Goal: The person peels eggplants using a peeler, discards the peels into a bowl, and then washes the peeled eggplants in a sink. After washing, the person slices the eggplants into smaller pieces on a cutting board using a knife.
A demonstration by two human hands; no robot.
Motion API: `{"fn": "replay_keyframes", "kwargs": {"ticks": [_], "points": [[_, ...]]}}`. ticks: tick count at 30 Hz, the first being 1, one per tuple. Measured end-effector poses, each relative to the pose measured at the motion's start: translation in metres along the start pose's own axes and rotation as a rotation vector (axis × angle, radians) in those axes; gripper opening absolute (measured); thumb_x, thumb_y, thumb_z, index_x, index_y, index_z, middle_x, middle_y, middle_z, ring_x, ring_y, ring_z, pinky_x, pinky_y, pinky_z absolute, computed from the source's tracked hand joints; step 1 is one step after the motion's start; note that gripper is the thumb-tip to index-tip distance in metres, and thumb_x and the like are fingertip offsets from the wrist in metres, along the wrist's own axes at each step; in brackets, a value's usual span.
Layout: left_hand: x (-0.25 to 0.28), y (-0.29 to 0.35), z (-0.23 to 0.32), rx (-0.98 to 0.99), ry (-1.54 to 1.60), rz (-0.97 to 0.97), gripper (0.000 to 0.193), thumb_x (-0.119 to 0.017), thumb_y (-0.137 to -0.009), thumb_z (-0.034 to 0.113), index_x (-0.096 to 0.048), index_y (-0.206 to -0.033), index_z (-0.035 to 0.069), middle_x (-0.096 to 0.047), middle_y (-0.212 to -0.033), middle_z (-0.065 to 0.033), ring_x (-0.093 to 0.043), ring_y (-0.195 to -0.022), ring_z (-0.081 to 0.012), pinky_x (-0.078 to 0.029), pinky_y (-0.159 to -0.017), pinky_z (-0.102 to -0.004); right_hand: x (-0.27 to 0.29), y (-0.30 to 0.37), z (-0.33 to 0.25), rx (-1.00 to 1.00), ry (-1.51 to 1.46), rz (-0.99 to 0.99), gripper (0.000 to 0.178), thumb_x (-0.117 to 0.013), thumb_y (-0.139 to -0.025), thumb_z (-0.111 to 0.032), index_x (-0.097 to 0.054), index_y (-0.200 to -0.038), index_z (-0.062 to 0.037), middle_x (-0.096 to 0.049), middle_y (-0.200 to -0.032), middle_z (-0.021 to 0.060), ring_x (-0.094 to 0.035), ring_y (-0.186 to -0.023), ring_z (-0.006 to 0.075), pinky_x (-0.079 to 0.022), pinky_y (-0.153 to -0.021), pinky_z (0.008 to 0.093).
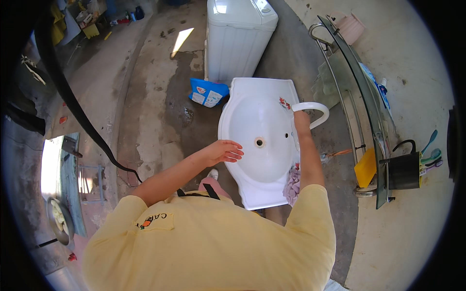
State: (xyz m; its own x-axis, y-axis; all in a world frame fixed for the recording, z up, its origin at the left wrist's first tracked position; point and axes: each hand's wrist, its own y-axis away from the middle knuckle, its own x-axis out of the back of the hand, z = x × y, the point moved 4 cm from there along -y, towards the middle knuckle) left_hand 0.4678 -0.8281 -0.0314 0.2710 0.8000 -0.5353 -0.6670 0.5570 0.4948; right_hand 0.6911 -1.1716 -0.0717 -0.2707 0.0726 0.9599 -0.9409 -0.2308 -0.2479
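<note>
A white washbasin with red flower decorations stands in front of me, its drain hole bare and no water visible in the bowl. My left hand is over the basin's left rim, fingers stretched out and holding nothing. On the right, my right hand is closed at the base of the white curved faucet; its fingertips are hidden. Beside my right forearm, a crumpled purple cloth lies on the basin's right edge.
Beyond the basin stand a blue packet and a white washing machine. Along the right wall runs a glass shelf with a metal rail, a yellow piece and a black cup near toothbrushes. A bowl is at left.
</note>
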Motion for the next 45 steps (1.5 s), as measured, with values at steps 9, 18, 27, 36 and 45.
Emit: {"fn": "replay_keyframes", "kwargs": {"ticks": [9, 18, 27, 36, 45], "points": [[0.005, -0.145, 0.029, 0.154, 0.313, 0.170, 0.043, -0.053, -0.091, 0.034, -0.047, -0.118, 0.001, -0.053, -0.121, -0.0174, -0.056, -0.108, -0.0285, -0.049, -0.090, -0.0415, -0.006, -0.007, -0.001, -0.286, -0.110, 0.200, 0.026, -0.058, -0.082, -0.018, -0.062, -0.101, -0.0012, -0.062, -0.096, 0.0229, -0.059, -0.094, 0.0363, -0.044, -0.082, 0.0450], [-0.030, -0.236, 0.030, 0.220, 0.399, 0.105, 0.048, -0.049, -0.092, 0.044, -0.052, -0.111, 0.000, -0.058, -0.106, -0.0134, -0.057, -0.100, -0.0230, -0.046, -0.091, -0.0383, -0.011, 0.066, -0.145, -1.419, -2.421, 0.272, 0.024, -0.044, -0.096, -0.020, -0.054, -0.086, -0.0016, -0.057, -0.079, 0.0081, -0.056, -0.071, 0.0184, -0.049, -0.063, 0.0287], [-0.033, -0.289, 0.011, 0.116, 0.538, -0.339, 0.024, -0.044, -0.096, 0.028, -0.056, -0.098, 0.007, -0.062, -0.095, -0.0067, -0.059, -0.084, -0.0189, -0.050, -0.077, -0.0353, 0.008, 0.043, -0.122, -0.781, -0.951, 0.350, 0.033, -0.050, -0.093, -0.021, -0.054, -0.073, 0.0050, -0.058, -0.069, 0.0218, -0.055, -0.058, 0.0339, -0.047, -0.060, 0.0411], [-0.052, -0.285, 0.033, 0.102, 0.500, -0.037, 0.028, -0.045, -0.094, 0.033, -0.057, -0.089, 0.007, -0.062, -0.097, -0.0099, -0.059, -0.093, -0.0225, -0.049, -0.081, -0.0393, 0.009, 0.024, -0.120, -1.152, -1.730, 0.546, 0.028, -0.048, -0.095, -0.026, -0.049, -0.079, -0.0040, -0.050, -0.067, 0.0029, -0.050, -0.061, 0.0126, -0.042, -0.051, 0.0263], [-0.072, -0.265, 0.002, 0.155, 0.473, -0.310, 0.028, -0.051, -0.091, 0.034, -0.059, -0.085, 0.008, -0.062, -0.086, -0.0072, -0.059, -0.080, -0.0201, -0.048, -0.073, -0.0360, 0.008, 0.052, -0.109, -0.663, -1.082, 0.365, 0.036, -0.043, -0.097, -0.028, -0.046, -0.075, 0.0010, -0.052, -0.068, 0.0165, -0.048, -0.059, 0.0288, -0.042, -0.057, 0.0417]]}}
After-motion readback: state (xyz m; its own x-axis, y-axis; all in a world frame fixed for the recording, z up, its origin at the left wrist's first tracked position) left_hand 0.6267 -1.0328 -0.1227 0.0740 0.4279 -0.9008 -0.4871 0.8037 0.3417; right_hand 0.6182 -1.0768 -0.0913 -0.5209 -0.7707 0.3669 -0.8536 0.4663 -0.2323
